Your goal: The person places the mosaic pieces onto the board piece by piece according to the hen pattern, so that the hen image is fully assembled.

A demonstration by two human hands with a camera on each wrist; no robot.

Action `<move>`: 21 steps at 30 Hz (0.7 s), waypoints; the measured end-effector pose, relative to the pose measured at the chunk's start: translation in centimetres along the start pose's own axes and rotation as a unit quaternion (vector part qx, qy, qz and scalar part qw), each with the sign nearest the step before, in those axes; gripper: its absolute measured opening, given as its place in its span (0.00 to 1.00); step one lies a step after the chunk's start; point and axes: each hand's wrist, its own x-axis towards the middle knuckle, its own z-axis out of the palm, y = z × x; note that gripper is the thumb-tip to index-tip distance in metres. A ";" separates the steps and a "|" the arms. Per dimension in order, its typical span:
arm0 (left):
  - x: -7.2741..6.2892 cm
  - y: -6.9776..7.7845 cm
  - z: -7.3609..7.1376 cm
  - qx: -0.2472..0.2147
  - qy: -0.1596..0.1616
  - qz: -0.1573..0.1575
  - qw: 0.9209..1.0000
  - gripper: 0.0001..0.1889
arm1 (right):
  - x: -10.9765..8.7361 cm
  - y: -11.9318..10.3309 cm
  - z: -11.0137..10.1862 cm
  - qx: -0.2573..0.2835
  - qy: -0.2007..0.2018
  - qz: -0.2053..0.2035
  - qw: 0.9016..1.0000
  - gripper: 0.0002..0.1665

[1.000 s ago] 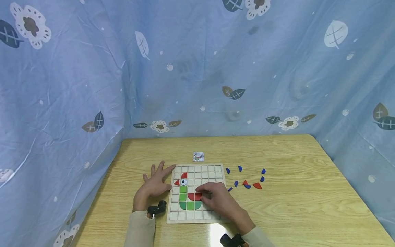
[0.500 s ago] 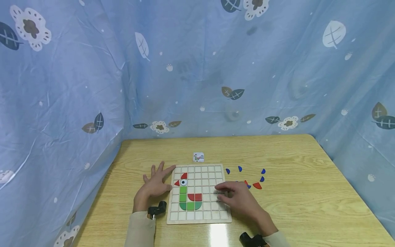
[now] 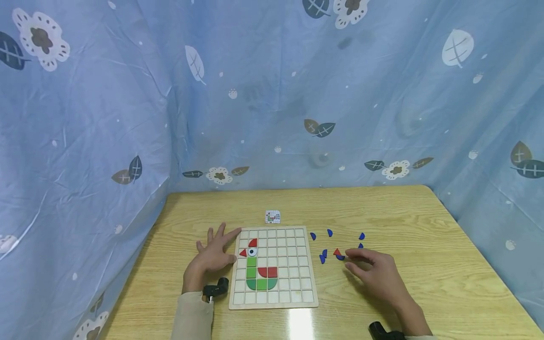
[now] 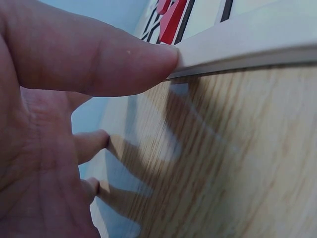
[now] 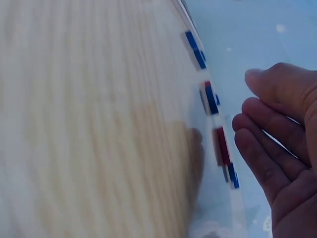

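A wooden grid board (image 3: 295,298) bears a bird figure of red, green and dark green tiles with a round eye tile (image 3: 252,252). A red square tile (image 3: 273,272) lies beside a red quarter-round tile (image 3: 262,272) in its middle rows. My left hand (image 3: 211,255) spreads beside the board; in the left wrist view its thumb (image 4: 133,67) touches the board's side. My right hand (image 3: 378,274), holding nothing, hovers with thumb and fingers apart near a red triangle (image 3: 337,251) and a blue half-round tile (image 3: 340,258). A dark red tile (image 5: 222,146) shows near its fingers in the right wrist view.
Several blue half-round tiles, one (image 3: 329,233) behind, one (image 3: 361,236) farther right, lie loose on the wooden table (image 3: 403,212). A small picture card (image 3: 273,216) lies behind the board. A blue patterned cloth (image 3: 272,94) hangs around the back and sides.
My right hand let go of the red tile on the board and moved right, over the loose tiles. It now covers the red tile at the right in the head view. The left hand stayed put.
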 end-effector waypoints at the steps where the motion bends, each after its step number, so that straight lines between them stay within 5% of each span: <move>1: 0.0 0.0 0.0 0.002 -0.001 0.000 1.000 0.47 | 0.0 0.2 -0.1 0.000 0.004 0.000 1.000 0.14; 10: -0.2 0.0 0.0 0.005 0.002 -0.006 1.000 0.46 | -0.2 0.4 -0.7 -0.050 -0.020 0.020 0.998 0.14; 16: -0.2 0.1 0.1 0.009 0.005 -0.005 1.000 0.47 | -1.6 -0.1 -1.1 -0.005 -0.042 0.019 0.999 0.12; 21: -0.2 0.2 0.0 0.009 0.006 -0.007 1.000 0.47 | -2.2 -0.3 -1.5 0.003 -0.012 0.004 1.000 0.15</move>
